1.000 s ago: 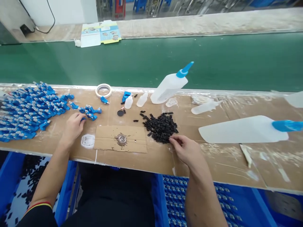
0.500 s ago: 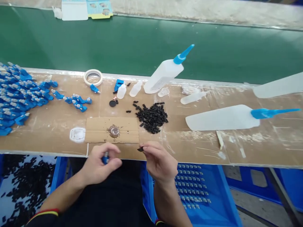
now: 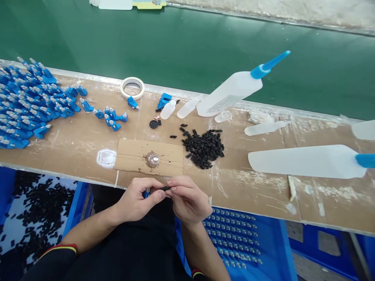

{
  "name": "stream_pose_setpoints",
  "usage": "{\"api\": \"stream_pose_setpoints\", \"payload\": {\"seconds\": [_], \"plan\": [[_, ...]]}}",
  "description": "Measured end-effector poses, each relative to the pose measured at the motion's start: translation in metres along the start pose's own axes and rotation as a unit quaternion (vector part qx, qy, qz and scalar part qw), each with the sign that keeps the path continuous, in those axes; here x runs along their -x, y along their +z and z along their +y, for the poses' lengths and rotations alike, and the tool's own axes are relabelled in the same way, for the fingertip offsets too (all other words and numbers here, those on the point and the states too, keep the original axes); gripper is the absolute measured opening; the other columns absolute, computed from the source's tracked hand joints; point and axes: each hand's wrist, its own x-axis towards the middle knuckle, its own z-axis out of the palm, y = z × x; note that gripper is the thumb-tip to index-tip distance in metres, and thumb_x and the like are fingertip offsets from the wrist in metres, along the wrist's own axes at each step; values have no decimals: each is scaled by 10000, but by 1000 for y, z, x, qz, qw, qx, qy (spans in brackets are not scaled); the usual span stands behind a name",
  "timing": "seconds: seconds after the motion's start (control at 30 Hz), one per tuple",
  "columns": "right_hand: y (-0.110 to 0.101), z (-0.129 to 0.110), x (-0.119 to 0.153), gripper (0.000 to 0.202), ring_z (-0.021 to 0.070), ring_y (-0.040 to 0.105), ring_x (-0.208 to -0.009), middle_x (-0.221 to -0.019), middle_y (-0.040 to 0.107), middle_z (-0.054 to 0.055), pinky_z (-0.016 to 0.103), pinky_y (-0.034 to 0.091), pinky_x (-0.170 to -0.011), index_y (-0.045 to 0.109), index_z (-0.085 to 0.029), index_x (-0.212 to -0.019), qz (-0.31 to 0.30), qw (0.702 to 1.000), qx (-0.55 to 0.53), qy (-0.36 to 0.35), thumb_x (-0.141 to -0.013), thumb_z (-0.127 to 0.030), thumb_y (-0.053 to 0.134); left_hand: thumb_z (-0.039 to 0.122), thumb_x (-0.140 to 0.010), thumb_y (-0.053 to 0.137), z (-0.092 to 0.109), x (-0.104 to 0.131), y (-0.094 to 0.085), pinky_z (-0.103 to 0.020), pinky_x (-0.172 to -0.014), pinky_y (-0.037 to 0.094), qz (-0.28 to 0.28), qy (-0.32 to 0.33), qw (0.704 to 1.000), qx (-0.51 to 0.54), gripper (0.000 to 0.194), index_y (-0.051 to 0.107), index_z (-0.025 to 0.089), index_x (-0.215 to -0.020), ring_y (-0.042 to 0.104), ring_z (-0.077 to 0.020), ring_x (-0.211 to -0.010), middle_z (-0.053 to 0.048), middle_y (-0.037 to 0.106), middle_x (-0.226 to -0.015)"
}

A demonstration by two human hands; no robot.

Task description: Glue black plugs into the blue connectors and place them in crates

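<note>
Along the near side of the bench (image 3: 73, 152), the blue part (image 3: 146, 193) is gripped, partly hidden, in the curled left hand (image 3: 136, 201); the black piece (image 3: 165, 188) is pinched by the right hand (image 3: 190, 199) on its three o'clock side. Whether the two parts touch cannot be told. The handling is probably best done with the blue part braced firmly and the black piece squared up before pressure is applied. From the hands, the cardboard pad (image 3: 131, 154), bearing a glossy blob (image 3: 153, 159) best avoided by knuckles, is laid just beyond at eleven o'clock; black pieces are heaped (image 3: 203, 148) toward one; farther off, blue parts are massed (image 3: 29, 105) at ten.
</note>
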Motion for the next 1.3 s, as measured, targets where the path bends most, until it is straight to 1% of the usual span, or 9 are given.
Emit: {"api": "stream_pose_setpoints", "payload": {"seconds": [0.1,0.23,0.47,0.63,0.87,0.97,1.07,1.2,1.3], "plan": [[1,-2,-6,321,197,717,-771,-886,744,56,350,612,-632,710,-222,-1078,-62,998,14,-19,-835,-12,702,337,-971,576,-2,0,-9,-231,-639,442,-11,-16,1000,-7,257,708,159,-841,563,-110,-653,-11,657,-714],[1,-6,-12,379,179,694,-765,-891,736,54,322,596,-631,703,-224,-1126,-154,988,-11,9,-825,7,706,360,-984,567,-3,-2,-22,-234,-640,411,4,50,997,-56,298,657,161,-781,531,-107,-654,-3,600,-699],[19,-9,-3,228,158,645,-717,-818,682,23,304,575,-639,703,-246,-1045,-133,982,-6,134,-873,-96,704,496,-1040,360,-18,-3,-22,-256,-620,370,-24,14,999,-17,473,524,168,-740,441,-119,-642,8,483,-692],[19,-7,-6,156,165,638,-750,-877,650,45,299,573,-620,728,-240,-1002,-146,986,54,62,-859,-183,749,641,-983,377,-28,1,-20,-254,-556,339,-65,-65,988,125,564,463,178,-674,410,-111,-578,18,446,-626],[18,-9,-18,216,196,717,-885,-988,744,70,343,617,-771,693,-213,-1009,-222,975,13,27,-857,-59,693,673,-938,459,-34,4,-12,-255,-535,320,-24,-107,977,182,570,494,171,-671,394,-109,-577,15,434,-626],[8,1,-24,217,195,724,-881,-995,746,67,339,619,-769,654,-220,-991,-212,976,36,42,-837,-90,735,585,-972,453,-35,6,-10,-242,-519,312,13,-140,956,258,478,513,170,-742,409,-96,-558,22,438,-671],[-5,17,-34,247,203,724,-877,-985,750,60,348,609,-764,608,-229,-977,-180,975,119,58,-820,-142,779,326,-889,547,-33,9,-15,-224,-550,343,113,-158,918,347,142,544,184,-896,466,-88,-612,21,460,-785],[-12,33,-47,221,207,716,-845,-955,750,57,347,598,-724,601,-229,-1033,-230,948,219,36,-872,-252,751,88,-545,524,-26,14,-31,-221,-670,434,203,-136,889,387,444,508,219,-969,518,-106,-778,11,475,-938],[-9,36,-50,202,211,713,-846,-953,747,64,341,589,-706,609,-219,-1074,-272,931,241,8,-905,-264,711,35,-531,537,-22,19,-40,-215,-704,459,221,-138,897,358,510,468,242,-992,512,-101,-815,20,468,-976]]}}
